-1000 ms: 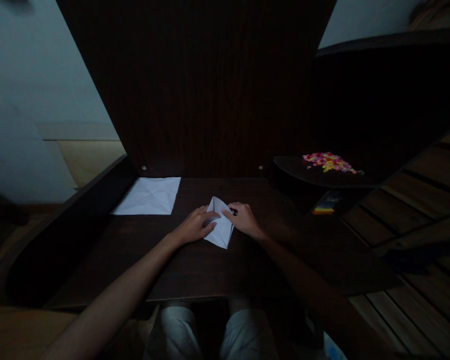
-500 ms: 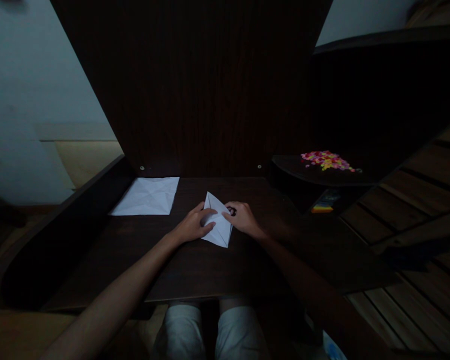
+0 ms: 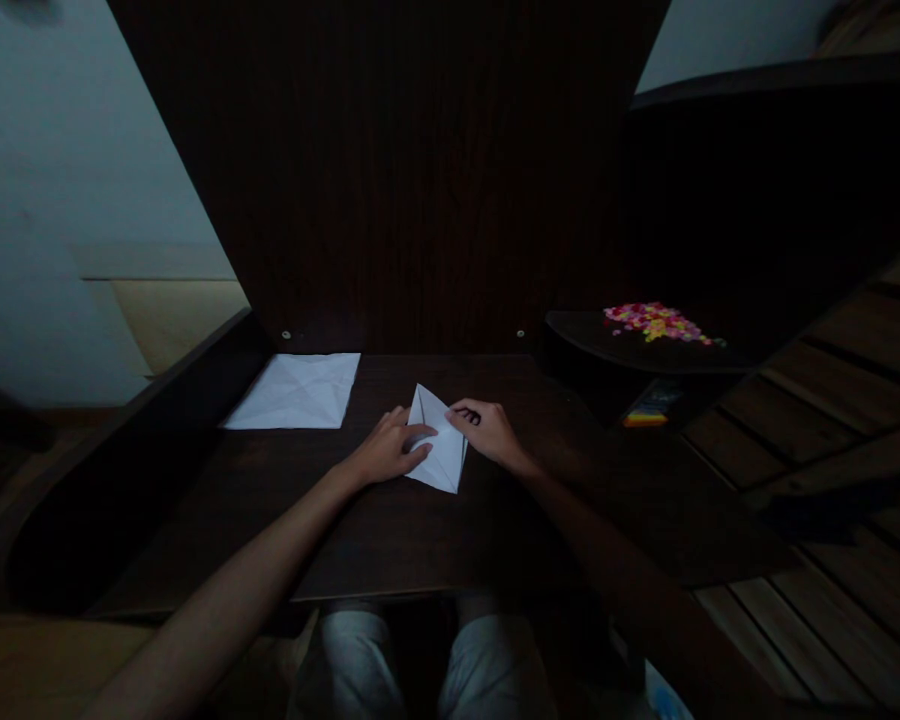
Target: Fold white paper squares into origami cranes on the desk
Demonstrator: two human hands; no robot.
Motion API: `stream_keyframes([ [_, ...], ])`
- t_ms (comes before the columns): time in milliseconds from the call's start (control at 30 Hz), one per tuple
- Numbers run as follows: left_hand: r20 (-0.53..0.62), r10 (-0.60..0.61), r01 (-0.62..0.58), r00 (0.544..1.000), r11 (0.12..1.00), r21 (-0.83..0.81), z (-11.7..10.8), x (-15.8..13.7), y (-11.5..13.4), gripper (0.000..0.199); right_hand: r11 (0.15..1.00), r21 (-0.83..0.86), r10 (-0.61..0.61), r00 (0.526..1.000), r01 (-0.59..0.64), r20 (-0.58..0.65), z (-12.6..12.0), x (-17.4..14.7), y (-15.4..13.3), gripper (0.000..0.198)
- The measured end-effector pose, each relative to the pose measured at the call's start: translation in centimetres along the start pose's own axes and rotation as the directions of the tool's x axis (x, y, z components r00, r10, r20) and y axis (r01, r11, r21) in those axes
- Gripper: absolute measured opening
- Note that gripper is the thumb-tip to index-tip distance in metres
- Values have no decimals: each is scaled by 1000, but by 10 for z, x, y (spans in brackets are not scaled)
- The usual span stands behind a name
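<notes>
A folded piece of white paper [image 3: 442, 455], creased into a kite-like shape, is between my hands over the dark wooden desk. My left hand [image 3: 385, 447] grips its left side, with thumb and a finger lying over the top face and the other fingers at the left edge. At the upper right edge, my right hand [image 3: 487, 430] pinches the paper between thumb and curled fingers. The underside of the paper is hidden, as are some fingertips.
A creased white paper sheet [image 3: 296, 392] lies at the desk's back left. Small colourful pieces [image 3: 660, 322] are heaped on a raised shelf [image 3: 592, 335] at right, above an orange-and-yellow item [image 3: 645, 418]. A tall dark panel [image 3: 390, 180] closes off the back.
My right thumb has shifted slightly up along the folded paper's right edge. The left hand and the paper stay nearly in place. My knees have moved a little apart.
</notes>
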State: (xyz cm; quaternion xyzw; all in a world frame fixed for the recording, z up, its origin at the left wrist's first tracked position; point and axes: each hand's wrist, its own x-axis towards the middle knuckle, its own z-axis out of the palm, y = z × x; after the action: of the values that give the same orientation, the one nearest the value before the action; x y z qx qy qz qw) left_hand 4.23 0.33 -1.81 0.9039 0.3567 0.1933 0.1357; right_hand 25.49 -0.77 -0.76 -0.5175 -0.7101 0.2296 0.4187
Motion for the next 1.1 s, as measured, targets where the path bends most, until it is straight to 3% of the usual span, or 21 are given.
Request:
stream_keyframes([
  [133,-23,14,-14,1000,1000,-12,-3,0,3,33,986,160,57,998,-51,-36,-1,4,6,25],
  [367,-100,-11,9,995,1000,-23,-5,2,4,30,946,293,142,990,-140,15,3,6,11,22],
  [833,-110,-38,28,993,995,-93,-8,2,4,32,926,369,44,995,-76,94,7,5,14,23],
  [1100,-107,6,-20,994,990,-139,-8,1,4,30,937,347,14,995,-49,103,9,2,15,23],
])
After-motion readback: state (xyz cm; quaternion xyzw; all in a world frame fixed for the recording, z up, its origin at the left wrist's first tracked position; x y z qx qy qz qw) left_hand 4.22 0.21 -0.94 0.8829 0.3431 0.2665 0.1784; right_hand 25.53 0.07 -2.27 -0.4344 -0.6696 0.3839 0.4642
